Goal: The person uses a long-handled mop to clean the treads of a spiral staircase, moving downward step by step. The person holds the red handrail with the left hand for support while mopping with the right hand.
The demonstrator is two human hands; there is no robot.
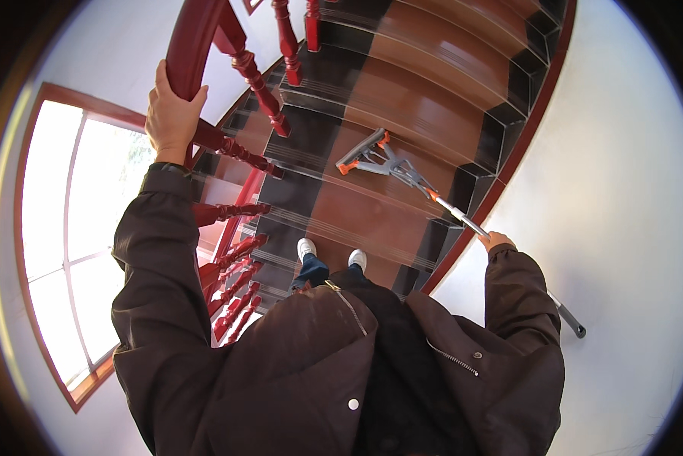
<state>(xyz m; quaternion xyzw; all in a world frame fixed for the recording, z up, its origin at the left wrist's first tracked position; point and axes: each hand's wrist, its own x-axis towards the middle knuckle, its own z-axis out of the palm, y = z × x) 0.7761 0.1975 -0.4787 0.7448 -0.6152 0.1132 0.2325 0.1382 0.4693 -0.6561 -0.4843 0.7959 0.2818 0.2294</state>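
My left hand [173,117] grips the thick red handrail [192,48] of the staircase, thumb on one side and fingers on the other. In my right hand [496,240] is the metal pole of a sponge mop [401,169]. The mop's grey head with orange end pieces points forward and to the left, above or on a brown stair tread; contact cannot be told. Behind my right forearm, the pole's grey grip end [572,320] sticks out. My feet in white shoes [306,249] stand on a stair below the mop head.
Curved stairs [429,97] with brown and black tiles rise ahead. Red turned balusters [256,80] line the left side. A white wall [609,199] with a dark red skirting [504,185] borders the right. A bright window [73,228] in a reddish frame is at far left.
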